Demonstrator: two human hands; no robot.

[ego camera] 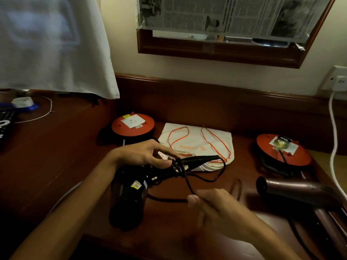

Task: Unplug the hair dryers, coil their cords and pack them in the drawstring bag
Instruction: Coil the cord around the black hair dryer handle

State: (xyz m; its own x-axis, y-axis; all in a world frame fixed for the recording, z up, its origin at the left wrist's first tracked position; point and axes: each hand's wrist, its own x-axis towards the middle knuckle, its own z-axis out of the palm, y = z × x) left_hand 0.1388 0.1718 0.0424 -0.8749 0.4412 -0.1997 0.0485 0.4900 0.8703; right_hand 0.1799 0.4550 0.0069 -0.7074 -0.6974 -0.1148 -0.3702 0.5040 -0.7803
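Observation:
A black hair dryer lies on the wooden desk with its handle pointing right. My left hand grips that handle, where a few turns of its black cord are wound. My right hand pinches the loose cord lower down, and the hand is blurred. A dark maroon hair dryer lies at the right, its cord plugged into the right red socket reel. The white drawstring bag with orange strings lies flat behind my hands.
A second red socket reel with an empty socket sits behind my left hand. A white cable runs down from a wall socket at the right. White cloth hangs at the upper left. A mirror frame hangs on the wall.

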